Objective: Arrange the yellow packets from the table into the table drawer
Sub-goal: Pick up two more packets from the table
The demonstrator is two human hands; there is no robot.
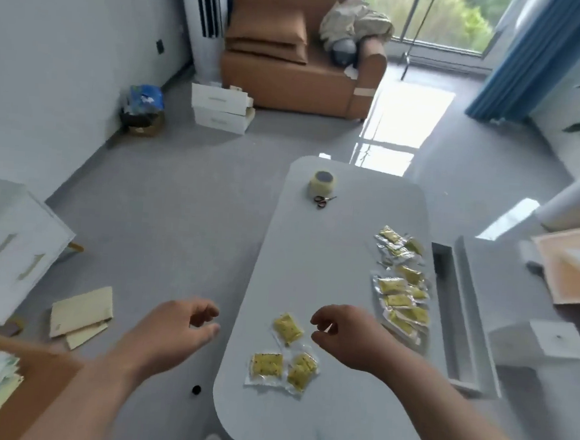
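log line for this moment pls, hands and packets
left hand empty, beside table | right hand empty, over table | yellow packets on tabletop, three nearer hands | drawer open, no packets seen inside

Daylight pours in from the window (443, 17) far beyond the two hands and lays a blown-out white patch on the floor (410, 120) — glare with no detail left in it. The surface (330, 257) is evenly lit and its shadows are soft and faint. The whole picture is a little smeared; both the left hand (174, 332) and the right hand (349, 337) look blurred. Straight lines bow near the edges — wide-angle warp.
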